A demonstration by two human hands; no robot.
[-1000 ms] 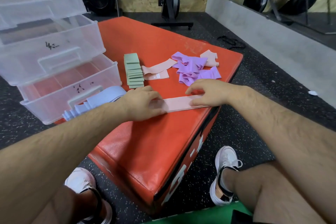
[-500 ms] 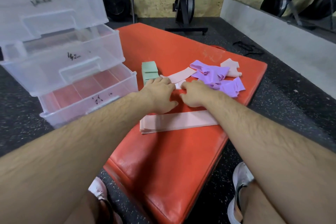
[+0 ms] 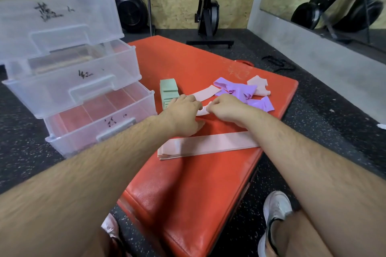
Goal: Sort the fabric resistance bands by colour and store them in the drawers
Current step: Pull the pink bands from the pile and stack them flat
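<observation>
Pink band (image 3: 203,111) in both hands (image 3: 183,113) (image 3: 228,108)

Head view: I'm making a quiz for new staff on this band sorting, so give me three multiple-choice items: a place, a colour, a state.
1. The green stack lies: A on the red box beside the drawers; B inside a drawer; C on the floor.
2. The flat stack nearest the person is: A purple; B pink; C green.
3. The right hand: A hangs idle; B pulls a drawer handle; C pinches a small pink band.
Key: A, it stands on the red top next to the drawers; B, its layers are pale pink; C, it grips the band's edge.
</observation>
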